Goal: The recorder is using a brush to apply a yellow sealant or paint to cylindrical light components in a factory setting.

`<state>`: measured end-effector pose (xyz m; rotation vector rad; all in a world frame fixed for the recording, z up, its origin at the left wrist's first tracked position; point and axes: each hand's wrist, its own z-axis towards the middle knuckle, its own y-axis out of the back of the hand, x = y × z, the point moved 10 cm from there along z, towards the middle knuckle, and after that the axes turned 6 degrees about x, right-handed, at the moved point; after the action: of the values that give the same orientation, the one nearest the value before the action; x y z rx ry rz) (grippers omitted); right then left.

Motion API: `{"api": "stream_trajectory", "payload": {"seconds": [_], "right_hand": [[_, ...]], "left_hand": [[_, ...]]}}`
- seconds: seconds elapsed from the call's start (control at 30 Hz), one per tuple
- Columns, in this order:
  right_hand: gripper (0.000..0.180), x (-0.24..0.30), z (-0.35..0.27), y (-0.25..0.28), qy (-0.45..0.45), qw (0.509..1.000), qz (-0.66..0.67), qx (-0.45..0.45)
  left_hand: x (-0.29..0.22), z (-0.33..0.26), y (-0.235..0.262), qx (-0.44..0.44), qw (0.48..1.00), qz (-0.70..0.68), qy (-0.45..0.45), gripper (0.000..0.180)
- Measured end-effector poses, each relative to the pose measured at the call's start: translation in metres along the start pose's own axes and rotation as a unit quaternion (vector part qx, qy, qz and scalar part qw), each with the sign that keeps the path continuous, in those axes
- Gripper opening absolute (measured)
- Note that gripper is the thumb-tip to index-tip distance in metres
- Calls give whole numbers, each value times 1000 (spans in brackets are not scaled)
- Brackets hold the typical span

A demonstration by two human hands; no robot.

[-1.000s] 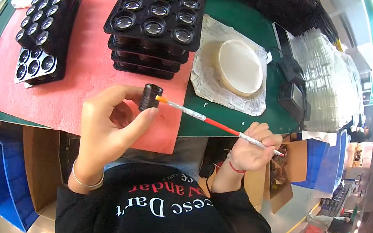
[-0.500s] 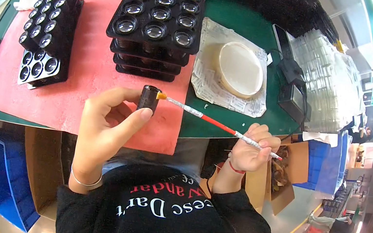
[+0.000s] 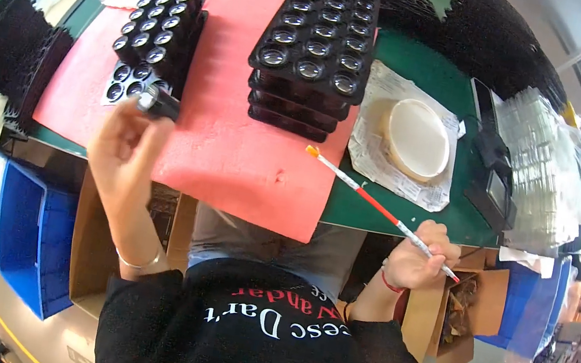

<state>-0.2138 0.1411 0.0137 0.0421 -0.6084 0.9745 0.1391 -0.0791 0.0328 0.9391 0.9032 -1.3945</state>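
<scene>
My left hand [image 3: 119, 149] holds a small black cylindrical lens piece [image 3: 157, 101] over the pink mat [image 3: 236, 141], close to the left black tray [image 3: 158, 32] filled with several similar pieces. My right hand [image 3: 415, 260] grips a thin red-and-white brush [image 3: 372, 201] near its rear end; its orange tip points up-left over the mat, apart from the lens piece. A stack of black trays [image 3: 313, 47] holding round lenses stands at the mat's far middle.
A shallow round beige dish [image 3: 414, 138] sits on crumpled paper right of the tray stack. Clear plastic packs [image 3: 538, 169] and a black device [image 3: 488, 168] lie further right. Blue bins [image 3: 29, 230] and cardboard boxes stand below the green table edge. Empty black trays [image 3: 15, 58] are stacked left.
My left hand has carried the lens piece left, away from the brush tip and toward the left tray. The brush has stayed roughly in place in my right hand.
</scene>
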Motion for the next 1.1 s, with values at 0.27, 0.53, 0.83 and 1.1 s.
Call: {"api": "stream_trajectory", "payload": {"seconds": [0.27,0.53,0.83,1.1], "right_hand": [[20,-3,-2,5,-13,999,35,-17],[18,-5,1,0,-18,999,37,6],[21,-7,2,1,-45,998,48,-5],[23,-7,5,-2,-62,992,103,26]], "left_hand": [[-17,51,27,-36,876,460,-140,27],[-3,67,31,-6,876,478,-65,30],[-66,63,7,-25,843,517,-143,26],[-101,116,-203,259,816,402,-325,42]]}}
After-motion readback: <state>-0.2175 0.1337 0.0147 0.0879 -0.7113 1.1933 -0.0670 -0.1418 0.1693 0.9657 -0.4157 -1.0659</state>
